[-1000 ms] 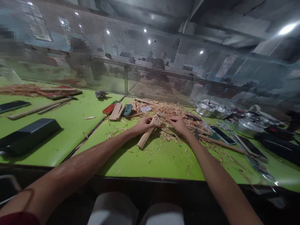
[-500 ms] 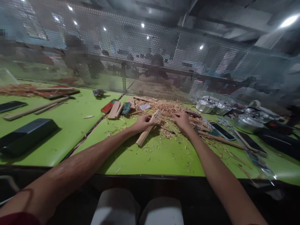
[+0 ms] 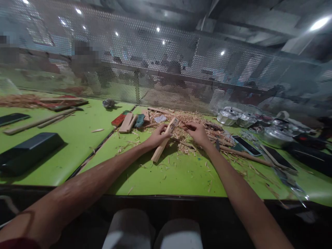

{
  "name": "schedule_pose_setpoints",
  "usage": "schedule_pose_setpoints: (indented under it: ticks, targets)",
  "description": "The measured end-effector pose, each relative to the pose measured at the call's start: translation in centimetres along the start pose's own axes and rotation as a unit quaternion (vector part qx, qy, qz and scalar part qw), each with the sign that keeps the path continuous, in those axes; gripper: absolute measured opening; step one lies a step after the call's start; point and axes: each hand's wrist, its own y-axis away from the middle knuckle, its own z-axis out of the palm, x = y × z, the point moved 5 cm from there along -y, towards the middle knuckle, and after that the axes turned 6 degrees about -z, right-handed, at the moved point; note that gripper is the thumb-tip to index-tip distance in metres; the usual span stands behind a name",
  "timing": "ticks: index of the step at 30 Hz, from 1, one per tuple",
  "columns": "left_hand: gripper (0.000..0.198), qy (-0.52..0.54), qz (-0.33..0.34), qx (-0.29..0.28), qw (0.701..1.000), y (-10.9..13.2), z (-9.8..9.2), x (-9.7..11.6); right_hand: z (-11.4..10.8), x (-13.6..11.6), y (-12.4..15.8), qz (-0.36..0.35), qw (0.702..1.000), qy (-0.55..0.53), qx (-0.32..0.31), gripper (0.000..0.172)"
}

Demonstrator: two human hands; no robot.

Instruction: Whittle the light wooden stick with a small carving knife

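Shavings [image 3: 213, 130] litter the green table [image 3: 166, 181] at centre. Mid-frame, the left hand [image 3: 157, 136] clasps a tilted wood block [image 3: 161, 149] by its middle; just right of its upper end, the right hand [image 3: 197, 134] pinches a thin piece [image 3: 183, 122], too small to identify.

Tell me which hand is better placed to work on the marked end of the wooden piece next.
Right, most likely: the right hand is close beside the marked end, pinching a thin object too small to identify. The left hand is taken up gripping the wooden piece lower down.
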Motion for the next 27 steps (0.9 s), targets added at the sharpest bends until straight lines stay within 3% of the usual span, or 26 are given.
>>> schedule_pose_setpoints:
  ticks: [4, 11, 18, 23, 27]
  targets:
    - [0.050, 0.000, 0.001, 0.008, 1.000, 0.02, -0.05, 0.19, -0.33, 0.19, -0.05, 0.021, 1.000, -0.008, 0.001, 0.020]
    - [0.050, 0.045, -0.069, -0.013, 0.997, 0.16, 0.03, -0.17, 0.54, -0.69, 0.55, 0.039, 0.995, -0.038, -0.088, 0.022]
    - [0.050, 0.044, -0.054, 0.013, 0.998, 0.18, -0.09, 0.31, 0.05, 0.19, 0.60, 0.105, 0.987, -0.109, -0.058, 0.041]
    - [0.046, -0.004, -0.037, 0.010, 0.999, 0.06, -0.10, 0.39, 0.17, 0.17, 0.58, 0.073, 0.994, -0.052, -0.062, 0.032]
    - [0.060, -0.018, -0.026, 0.031, 0.999, -0.22, -0.17, 0.12, 0.43, 0.06, 0.28, 0.029, 0.998, -0.020, -0.046, 0.022]
